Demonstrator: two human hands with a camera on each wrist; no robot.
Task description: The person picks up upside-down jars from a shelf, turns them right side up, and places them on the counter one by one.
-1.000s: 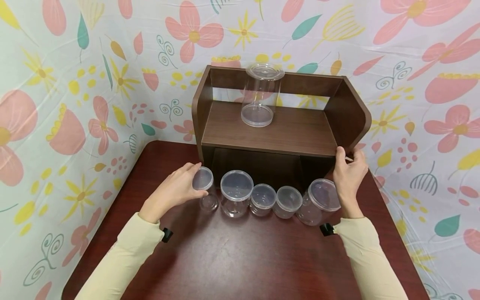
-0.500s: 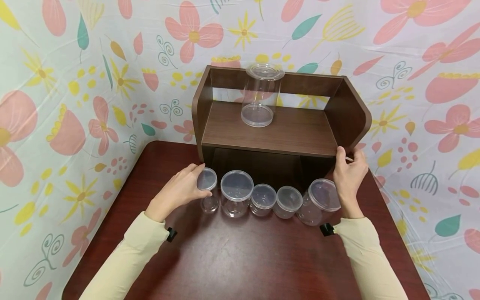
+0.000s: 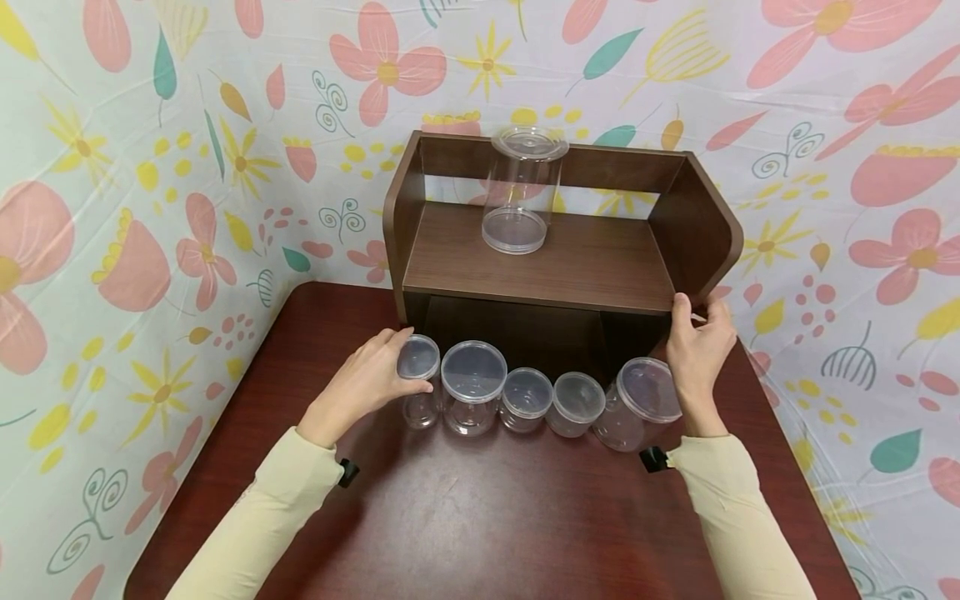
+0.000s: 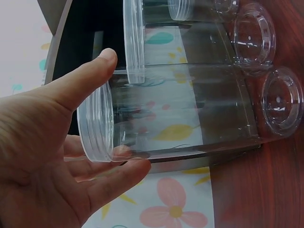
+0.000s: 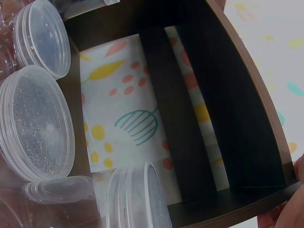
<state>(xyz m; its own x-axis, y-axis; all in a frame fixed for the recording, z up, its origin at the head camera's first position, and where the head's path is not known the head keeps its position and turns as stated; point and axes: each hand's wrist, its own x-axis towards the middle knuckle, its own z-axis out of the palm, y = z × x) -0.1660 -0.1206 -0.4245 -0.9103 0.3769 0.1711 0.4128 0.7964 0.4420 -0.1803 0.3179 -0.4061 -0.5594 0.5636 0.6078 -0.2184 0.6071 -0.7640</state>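
Note:
The leftmost clear plastic jar (image 3: pixel 420 360) stands on the table in front of the shelf unit, and my left hand (image 3: pixel 362 379) holds it by its lid. From the left wrist view, the thumb lies on one side of this jar's lid (image 4: pixel 97 128) and the fingers reach along the other. My right hand (image 3: pixel 699 354) grips the front right side of the brown shelf unit (image 3: pixel 540 293), thumb at the upper board's corner. Only part of that hand's fingers (image 5: pixel 289 213) shows in the right wrist view. A wide jar (image 3: pixel 474 375) stands just right of the held one.
Continuing the row rightward are two short jars, one (image 3: pixel 527 393) beside the other (image 3: pixel 577 400), then a larger tilted-looking jar (image 3: pixel 648 390) near my right wrist. A tall clear canister (image 3: pixel 523 187) stands on the upper shelf. Patterned cloth (image 3: pixel 285 150) hangs behind the table (image 3: pixel 450 517).
My left hand has shifted the leftmost jar a little to the right, narrowing the gap to the wide jar. My right hand has stayed on the shelf unit.

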